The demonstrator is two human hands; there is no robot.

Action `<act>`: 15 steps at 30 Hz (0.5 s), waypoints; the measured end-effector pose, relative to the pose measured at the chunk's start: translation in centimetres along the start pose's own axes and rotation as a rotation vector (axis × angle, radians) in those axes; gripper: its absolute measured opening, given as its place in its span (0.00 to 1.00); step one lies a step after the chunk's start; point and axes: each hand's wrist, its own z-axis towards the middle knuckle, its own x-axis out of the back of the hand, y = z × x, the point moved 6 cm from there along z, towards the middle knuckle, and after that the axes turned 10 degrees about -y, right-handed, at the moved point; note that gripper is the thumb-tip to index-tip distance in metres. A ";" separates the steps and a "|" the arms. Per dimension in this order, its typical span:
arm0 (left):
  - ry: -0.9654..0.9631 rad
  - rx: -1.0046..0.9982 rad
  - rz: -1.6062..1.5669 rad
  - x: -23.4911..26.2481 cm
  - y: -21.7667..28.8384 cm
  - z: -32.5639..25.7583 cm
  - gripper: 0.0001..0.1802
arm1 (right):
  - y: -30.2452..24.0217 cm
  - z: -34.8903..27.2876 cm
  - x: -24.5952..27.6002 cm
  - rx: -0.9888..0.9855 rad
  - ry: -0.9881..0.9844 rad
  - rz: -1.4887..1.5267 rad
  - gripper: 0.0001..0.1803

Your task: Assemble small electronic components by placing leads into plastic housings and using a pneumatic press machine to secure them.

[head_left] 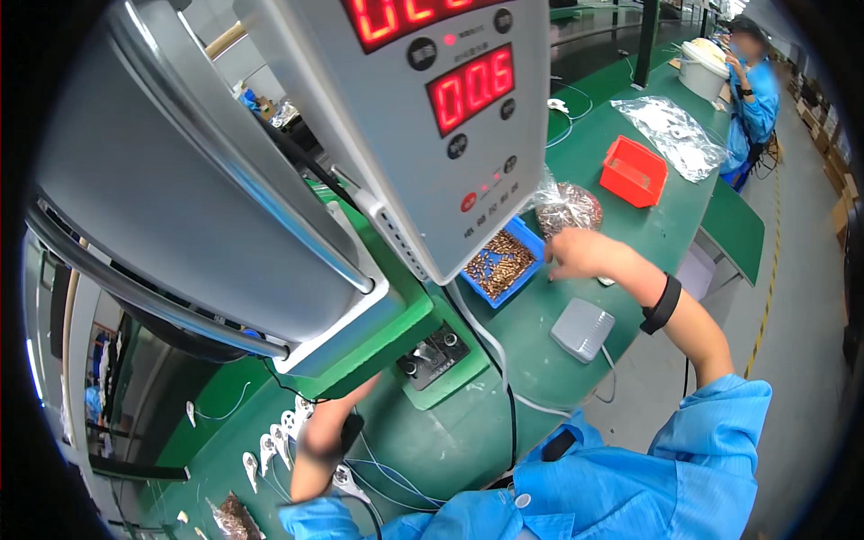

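Note:
My right hand (pixel 580 255) is just right of a blue tray (pixel 516 290) of small brass-coloured metal parts (pixel 499 264). Its fingers are bent down and pinched together; whatever may be between them is too small to make out. A clear bag of reddish-brown small parts (pixel 571 209) lies just beyond the hand. My left hand (pixel 360 396) reaches behind the green base of a bench machine (pixel 207 171), which hides its fingers. Beside the left forearm lie several white, round-headed pieces with cables (pixel 269 448).
A grey control box with red digits (pixel 432 135) blocks much of the centre. A grey pedal-like box (pixel 582 330) with a cable sits on the green table (pixel 450 445). Farther off are a red bin (pixel 634 171), a plastic bag (pixel 675 135), a white bucket (pixel 703 72) and a seated person (pixel 759 99).

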 end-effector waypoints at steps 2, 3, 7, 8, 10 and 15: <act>0.224 0.132 -0.092 1.3 -2.1 -4.6 0.09 | -0.9 1.8 3.0 -0.022 -0.004 -0.012 0.14; 0.299 0.391 -0.243 1.8 -4.7 -8.2 0.08 | -2.4 3.1 4.6 0.132 0.105 -0.016 0.14; 0.293 0.680 -1.057 4.0 -3.9 -13.8 0.06 | -4.9 7.3 8.2 0.502 0.408 -0.087 0.13; 0.335 0.707 -1.181 4.1 -4.4 -15.4 0.09 | -4.0 8.5 8.1 0.461 0.406 -0.127 0.13; 0.268 0.748 -1.098 3.7 -5.1 -16.2 0.11 | -0.6 9.8 7.1 0.288 0.361 -0.203 0.13; 0.065 0.824 -0.807 0.0 -5.0 -19.8 0.18 | 3.8 13.1 4.4 0.109 0.292 -0.275 0.12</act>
